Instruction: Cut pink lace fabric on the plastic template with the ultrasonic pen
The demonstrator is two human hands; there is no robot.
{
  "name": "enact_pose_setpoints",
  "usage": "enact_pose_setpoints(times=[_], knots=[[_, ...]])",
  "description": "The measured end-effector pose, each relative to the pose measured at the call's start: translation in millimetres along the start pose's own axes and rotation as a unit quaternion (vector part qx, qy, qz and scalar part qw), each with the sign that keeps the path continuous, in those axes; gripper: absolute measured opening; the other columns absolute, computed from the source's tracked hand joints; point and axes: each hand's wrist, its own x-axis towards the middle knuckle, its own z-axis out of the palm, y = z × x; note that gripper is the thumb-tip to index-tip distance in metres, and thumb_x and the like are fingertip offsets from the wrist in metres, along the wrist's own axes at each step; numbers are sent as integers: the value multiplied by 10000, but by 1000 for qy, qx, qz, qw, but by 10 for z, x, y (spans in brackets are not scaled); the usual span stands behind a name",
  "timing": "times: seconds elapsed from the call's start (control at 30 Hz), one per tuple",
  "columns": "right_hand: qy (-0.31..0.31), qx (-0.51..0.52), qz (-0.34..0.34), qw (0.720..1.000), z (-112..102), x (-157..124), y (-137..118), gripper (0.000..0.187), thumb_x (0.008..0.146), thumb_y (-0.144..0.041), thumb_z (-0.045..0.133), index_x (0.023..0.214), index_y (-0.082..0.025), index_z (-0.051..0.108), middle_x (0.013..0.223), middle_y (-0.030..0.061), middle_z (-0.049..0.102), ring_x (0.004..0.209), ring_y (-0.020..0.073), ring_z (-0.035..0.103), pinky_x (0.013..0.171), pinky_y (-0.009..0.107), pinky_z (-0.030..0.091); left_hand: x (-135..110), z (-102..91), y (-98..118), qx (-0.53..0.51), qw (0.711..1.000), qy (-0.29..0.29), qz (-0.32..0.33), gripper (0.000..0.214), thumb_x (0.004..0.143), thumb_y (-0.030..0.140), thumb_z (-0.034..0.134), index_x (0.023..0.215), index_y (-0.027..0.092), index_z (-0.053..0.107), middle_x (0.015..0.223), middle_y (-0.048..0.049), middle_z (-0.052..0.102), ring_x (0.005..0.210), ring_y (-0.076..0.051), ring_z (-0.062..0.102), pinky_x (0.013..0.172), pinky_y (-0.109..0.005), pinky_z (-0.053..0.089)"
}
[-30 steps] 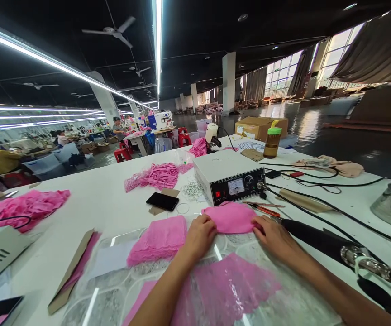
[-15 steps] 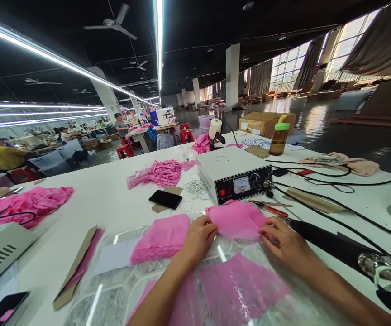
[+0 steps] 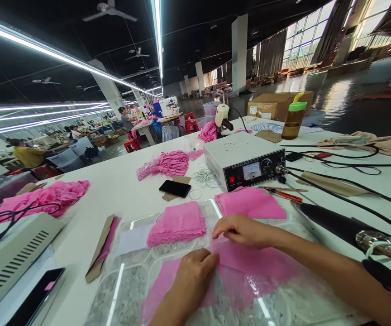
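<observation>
My right hand (image 3: 245, 231) reaches in from the right, its fingers bent down at the corner of a sheer pink fabric piece (image 3: 253, 260). My left hand (image 3: 195, 278) is lower and to the left, thumb and fingers closed at that piece's left edge; its fingertips are partly hidden. Under the left hand lies another pink fabric piece (image 3: 159, 283). Both lie on a clear plastic mat (image 3: 132, 296). Beyond my hands are a thick stack of pink fabric (image 3: 178, 224) and a second pink pile (image 3: 250, 203).
A control box (image 3: 245, 158) with a dial stands behind the piles. Right of it lie an orange cutter (image 3: 287, 195) and a black-handled tool (image 3: 334, 224) with cable. A phone (image 3: 175, 188), cardboard strip (image 3: 102, 249) and drink bottle (image 3: 293, 120) are on the table.
Both hands have left the far right pile, where a pink piece now lies flat. They have come nearer to me, onto the sheer piece on the mat. The view has shifted slightly.
</observation>
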Motion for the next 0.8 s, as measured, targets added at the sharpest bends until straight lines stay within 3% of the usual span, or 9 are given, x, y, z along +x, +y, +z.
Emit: enact_pose_setpoints(times=[0.1, 0.2, 0.33, 0.47, 0.57, 0.63, 0.7, 0.8], knots=[[-98, 2, -49, 994, 76, 271, 4, 511, 689, 80, 407, 1022, -160, 713, 1062, 46, 686, 994, 154, 610, 884, 243, 439, -30, 25, 23, -22, 997, 66, 37, 349, 987, 222, 313, 885, 166, 642, 709, -47, 650, 635, -147, 634, 599, -216, 495], [-162, -3, -68, 984, 117, 372, 15, 549, 653, 81, 433, 1050, -176, 710, 1005, 33, 698, 922, 155, 617, 822, 239, 446, -64, 37, 50, -39, 990, 119, 59, 286, 975, 202, 352, 919, 158, 629, 763, -67, 676, 677, -150, 661, 625, -218, 526], [-173, 8, -47, 984, 78, 353, 64, 341, 685, -17, 529, 916, -158, 737, 774, 9, 676, 676, 120, 570, 626, 200, 421, -148, 51, 90, -78, 981, 166, 53, 201, 934, 144, 433, 1008, 165, 619, 849, -82, 701, 731, -152, 677, 662, -223, 547], [-135, 50, -13, 990, 7, 266, 90, 181, 721, -119, 547, 792, -127, 713, 704, -2, 630, 604, 95, 511, 566, 183, 383, -209, 40, 180, -204, 969, 123, -62, 174, 883, 129, 481, 895, 187, 644, 800, -53, 691, 701, -134, 661, 643, -204, 528], [-111, 80, 8, 991, 14, 198, 82, 155, 721, -168, 550, 760, -118, 691, 690, 1, 616, 595, 96, 493, 561, 191, 369, -162, 19, 249, -304, 917, 112, -233, 67, 784, 168, 593, 840, 172, 629, 771, -39, 672, 671, -139, 626, 635, -225, 510], [-103, 95, 19, 990, 48, 161, 72, 156, 720, -190, 550, 756, -121, 685, 664, -7, 597, 580, 94, 476, 550, 194, 353, -87, 15, 273, -382, 856, 123, -326, 278, 698, 222, 685, 959, 155, 612, 883, -64, 671, 753, -160, 621, 674, -246, 505], [-100, 107, 26, 989, 85, 133, 65, 152, 714, -198, 552, 749, -126, 680, 626, -22, 565, 563, 90, 453, 534, 193, 331, -1, 25, 282, -456, 800, 121, -372, 481, 639, 233, 722, 1087, 141, 575, 936, -75, 661, 791, -167, 608, 688, -252, 488], [-90, 121, 37, 988, 112, 111, 68, 136, 701, -209, 559, 728, -129, 666, 591, -34, 526, 554, 87, 430, 517, 190, 306, 104, 44, 287, -497, 762, 88, -405, 327, 656, 207, 668, 966, 110, 625, 716, -18, 619, 629, -119, 537, 610, -228, 420]])
